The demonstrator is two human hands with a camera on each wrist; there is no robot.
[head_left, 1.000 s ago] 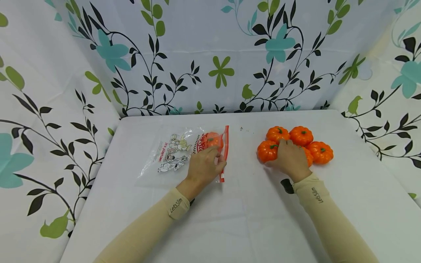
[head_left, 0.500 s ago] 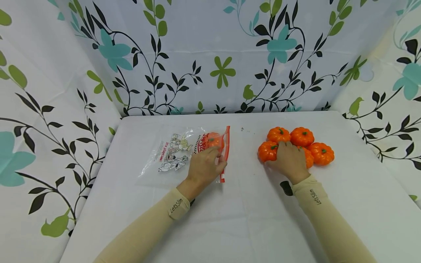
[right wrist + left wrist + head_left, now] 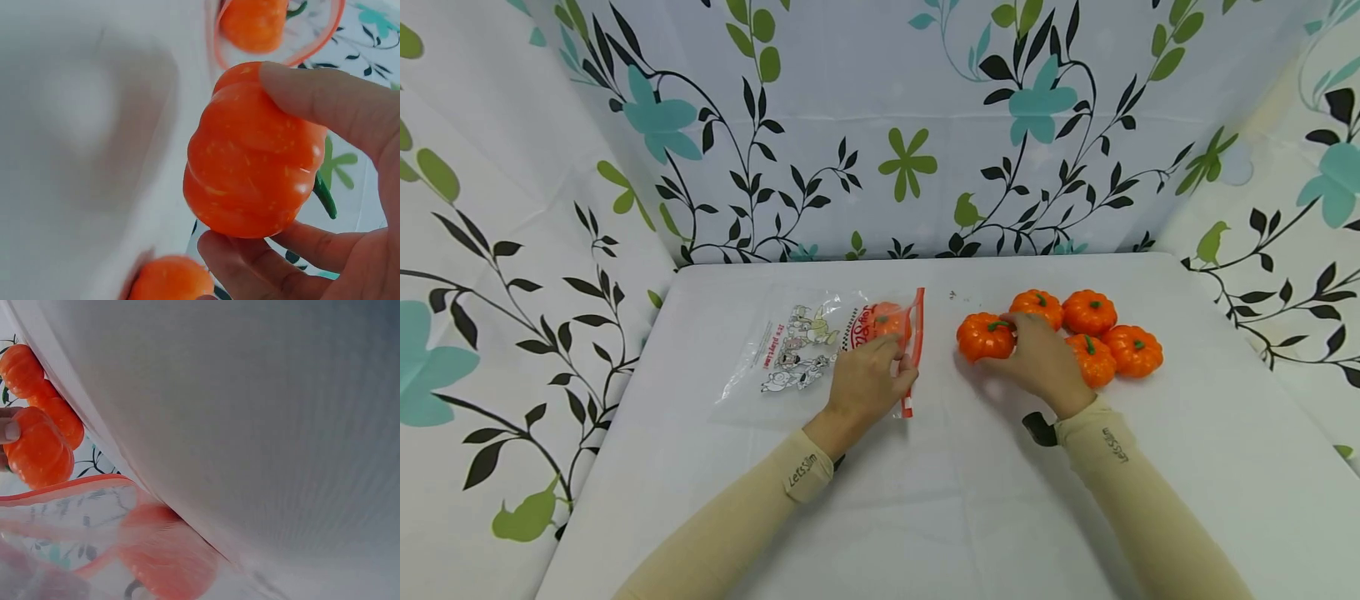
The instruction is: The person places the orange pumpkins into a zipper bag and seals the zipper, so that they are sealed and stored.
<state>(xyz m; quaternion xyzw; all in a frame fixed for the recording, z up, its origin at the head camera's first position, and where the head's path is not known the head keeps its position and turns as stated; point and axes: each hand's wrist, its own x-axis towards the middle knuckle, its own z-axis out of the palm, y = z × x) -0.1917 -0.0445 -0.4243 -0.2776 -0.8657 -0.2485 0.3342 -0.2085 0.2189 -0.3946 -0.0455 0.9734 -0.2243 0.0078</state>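
Note:
A clear plastic bag with cartoon print and a red edge lies on the left of the white table, one small orange pumpkin inside it. My left hand pinches the bag near that red edge, and the mouth gapes in the right wrist view. My right hand grips another orange pumpkin by its sides, thumb opposite fingers, a short way right of the bag. The right wrist view shows this held pumpkin close up, its green stem toward the palm.
Several more pumpkins sit grouped to the right of and behind my right hand. The white table ends at the back against a leaf-patterned curtain, which also hangs along both sides.
My right hand has drawn one pumpkin out of the group leftward, toward the bag, uncovering the pumpkin behind it. The left hand and the bag stay where they were.

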